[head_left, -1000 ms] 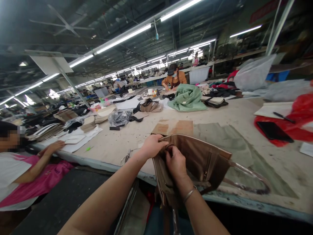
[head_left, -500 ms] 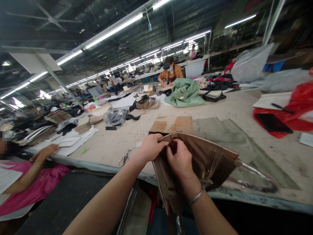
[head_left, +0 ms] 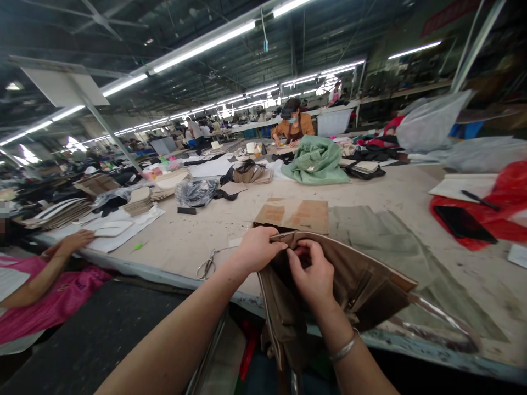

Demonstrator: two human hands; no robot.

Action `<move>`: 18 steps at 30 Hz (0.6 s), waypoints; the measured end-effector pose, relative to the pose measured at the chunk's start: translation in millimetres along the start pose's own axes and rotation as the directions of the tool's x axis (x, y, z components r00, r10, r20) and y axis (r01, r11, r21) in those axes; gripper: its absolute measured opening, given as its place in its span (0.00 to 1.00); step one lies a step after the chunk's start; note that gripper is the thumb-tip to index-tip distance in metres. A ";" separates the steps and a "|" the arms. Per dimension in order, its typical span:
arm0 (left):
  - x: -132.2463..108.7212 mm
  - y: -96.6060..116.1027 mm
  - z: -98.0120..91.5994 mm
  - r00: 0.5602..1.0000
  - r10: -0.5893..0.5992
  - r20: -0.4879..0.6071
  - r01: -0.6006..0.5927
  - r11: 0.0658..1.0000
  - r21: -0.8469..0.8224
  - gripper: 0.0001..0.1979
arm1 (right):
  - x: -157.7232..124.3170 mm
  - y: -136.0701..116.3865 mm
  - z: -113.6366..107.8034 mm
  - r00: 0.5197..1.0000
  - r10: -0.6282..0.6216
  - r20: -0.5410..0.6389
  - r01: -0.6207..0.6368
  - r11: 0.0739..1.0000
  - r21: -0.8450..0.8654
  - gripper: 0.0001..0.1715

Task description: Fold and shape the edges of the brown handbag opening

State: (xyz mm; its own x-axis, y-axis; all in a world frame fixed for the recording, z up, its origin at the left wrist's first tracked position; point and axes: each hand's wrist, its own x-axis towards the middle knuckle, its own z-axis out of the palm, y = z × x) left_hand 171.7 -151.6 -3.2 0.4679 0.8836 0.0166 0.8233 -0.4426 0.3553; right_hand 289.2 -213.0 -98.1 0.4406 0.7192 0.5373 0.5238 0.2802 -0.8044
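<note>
A brown bag [head_left: 362, 274] with an open top hangs over the table's front edge. My left hand [head_left: 257, 249] pinches the bag's upper corner between thumb and fingers. Inside the opening, my right hand [head_left: 313, 269] has its fingers curled close to the left fingertips, at the lining near that corner; what lies between them is too small to make out. A plastic-wrapped handle [head_left: 448, 323] extends from the bag's right side. Directly behind the bag sits a cardboard box [head_left: 292, 214]. Metal scissors [head_left: 206, 266] lie left of my left hand.
Grey-green fabric [head_left: 379, 230] lies behind the bag. A phone [head_left: 465, 224] rests on red plastic at right. Green cloth [head_left: 316, 162] is heaped farther back. At left, a person's hand [head_left: 78, 240] touches pale pieces; another person [head_left: 294, 123] works across the table.
The camera view has shifted slightly. My right hand has moved a little to the right within the bag, its fingers still curled near the corner. My left hand keeps its pinch.
</note>
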 end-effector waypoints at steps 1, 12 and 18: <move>0.3 0.7 -0.6 1.000 -0.005 0.003 0.005 1.000 0.012 0.09 | 1.6 -2.3 -0.2 0.998 0.055 0.004 -0.055 0.998 0.004 0.12; -2.5 0.1 -1.4 0.996 0.092 0.006 -0.092 0.996 0.008 0.11 | 5.2 6.4 9.3 0.994 0.106 0.019 -0.105 0.994 -0.041 0.07; -3.9 2.8 2.7 0.994 0.093 -0.060 -0.091 0.995 0.033 0.17 | 1.2 18.0 9.2 0.987 0.133 0.091 -0.123 0.986 -0.111 0.07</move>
State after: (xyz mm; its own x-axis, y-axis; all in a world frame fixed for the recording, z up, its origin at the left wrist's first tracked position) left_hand 173.1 -156.8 -4.8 0.5220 0.8464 0.1056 0.7877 -0.5258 0.3209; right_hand 292.4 -201.2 -114.3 0.4383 0.8047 0.4005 0.5435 0.1176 -0.8311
